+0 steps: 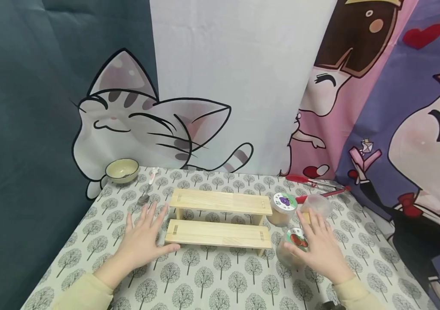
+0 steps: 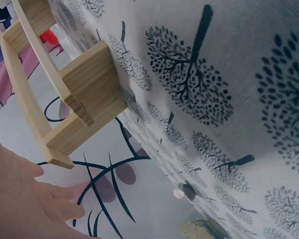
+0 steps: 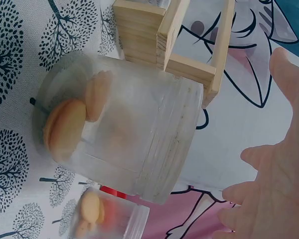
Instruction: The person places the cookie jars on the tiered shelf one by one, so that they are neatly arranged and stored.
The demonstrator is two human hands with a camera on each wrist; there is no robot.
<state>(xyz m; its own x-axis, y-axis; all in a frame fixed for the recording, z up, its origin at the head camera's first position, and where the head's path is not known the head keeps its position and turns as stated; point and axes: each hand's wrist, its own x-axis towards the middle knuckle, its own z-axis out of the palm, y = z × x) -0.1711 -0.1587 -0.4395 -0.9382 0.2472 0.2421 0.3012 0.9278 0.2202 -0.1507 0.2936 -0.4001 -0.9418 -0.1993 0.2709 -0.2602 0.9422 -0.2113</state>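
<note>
Behind, cartoon backdrop [image 1: 227, 64], below, tree-print cloth [image 1: 189, 286], left fingers [image 1: 151, 214] and right fingers [image 1: 304, 223] spread apart, wooden stand [image 1: 216, 234] between.

I seem to be in a small curtained-off set, dressed like a home snack corner. Beyond my left grip [image 1: 142, 241] and right grip [image 1: 320, 249], printed cartoon curtains [image 1: 223, 51] hang close behind the tabletop [image 1: 204, 280], which wears a tree-print cloth [image 1: 97, 245]. The household air comes from the bowl [image 1: 122, 178] and spoon [image 1: 143, 199] beyond my left grip, the two-tier wooden rack [image 1: 217, 234] between my grips, and, left of my right grip, lidded plastic jars [image 1: 280, 215] with fruit labels and biscuits [image 3: 67, 130] inside. Red-handled tongs [image 1: 298, 178] lie beyond it. The room behind the curtains is hidden.
</note>
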